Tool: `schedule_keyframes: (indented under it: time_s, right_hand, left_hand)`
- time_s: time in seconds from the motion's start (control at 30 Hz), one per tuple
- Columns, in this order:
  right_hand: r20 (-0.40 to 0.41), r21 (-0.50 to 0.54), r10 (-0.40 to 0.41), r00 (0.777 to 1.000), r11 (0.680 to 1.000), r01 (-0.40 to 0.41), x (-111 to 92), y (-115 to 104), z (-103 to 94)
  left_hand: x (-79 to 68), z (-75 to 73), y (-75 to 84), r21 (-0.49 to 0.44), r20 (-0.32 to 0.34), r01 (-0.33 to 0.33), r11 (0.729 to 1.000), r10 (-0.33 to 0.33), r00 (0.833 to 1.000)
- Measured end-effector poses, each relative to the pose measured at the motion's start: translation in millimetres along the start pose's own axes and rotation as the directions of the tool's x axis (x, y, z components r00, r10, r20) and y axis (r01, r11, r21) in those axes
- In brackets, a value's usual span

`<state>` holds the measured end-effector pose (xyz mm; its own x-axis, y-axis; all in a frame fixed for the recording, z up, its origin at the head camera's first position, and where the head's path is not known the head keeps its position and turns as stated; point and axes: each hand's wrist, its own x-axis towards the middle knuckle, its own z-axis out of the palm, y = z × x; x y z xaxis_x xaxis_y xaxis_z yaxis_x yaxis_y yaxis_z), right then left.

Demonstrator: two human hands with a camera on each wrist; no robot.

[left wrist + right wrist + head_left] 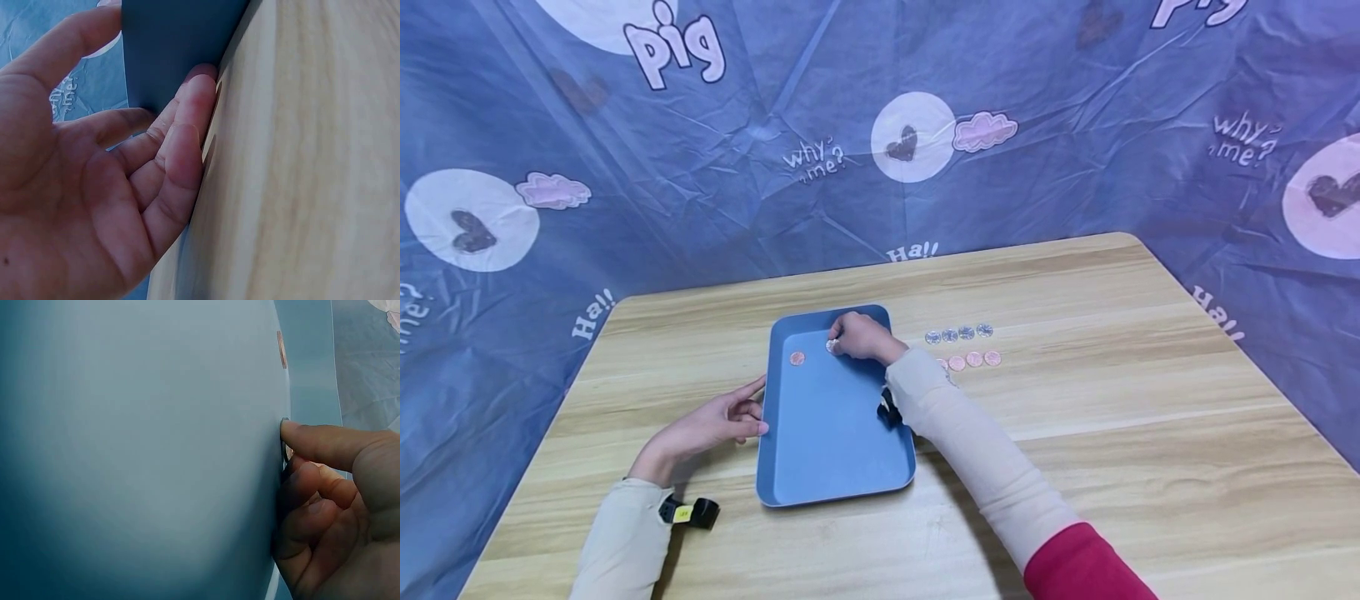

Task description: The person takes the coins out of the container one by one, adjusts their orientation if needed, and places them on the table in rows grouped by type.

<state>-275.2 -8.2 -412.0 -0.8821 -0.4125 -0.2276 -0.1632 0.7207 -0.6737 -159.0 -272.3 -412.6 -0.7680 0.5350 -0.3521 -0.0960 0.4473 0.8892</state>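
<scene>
A shallow blue tray (838, 450) lies on the wooden table. In the head view my right hand (861, 337) reaches into its far part and pinches a silver coin (831, 345) by the tray's floor. The right wrist view shows this coin (287, 450) edge-on under the thumb, with the other fingers bent. Just left of it a copper-coloured coin (797, 358) lies flat in the tray. My left hand (718, 425) rests against the tray's left side, its thumb and index finger touching the wall (178, 50) and its other fingers loosely bent near the table.
Right of the tray, a row of several silver coins (966, 332) lies on the table (1112, 400). A row of copper-coloured coins (974, 359) lies nearer, partly hidden by the right sleeve. A printed blue cloth (737, 192) hangs behind the table.
</scene>
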Motion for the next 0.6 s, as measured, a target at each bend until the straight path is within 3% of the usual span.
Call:
schedule_keyframes:
  time_s: [0.6]
  right_hand:
    - [-0.016,-0.004,-0.047,0.999,0.999,0.047,-0.5,2.0,3.0]
  left_hand:
    - [0.0,0.5,1.3,-0.003,-0.018,0.012,1.0,-0.012,1.0]
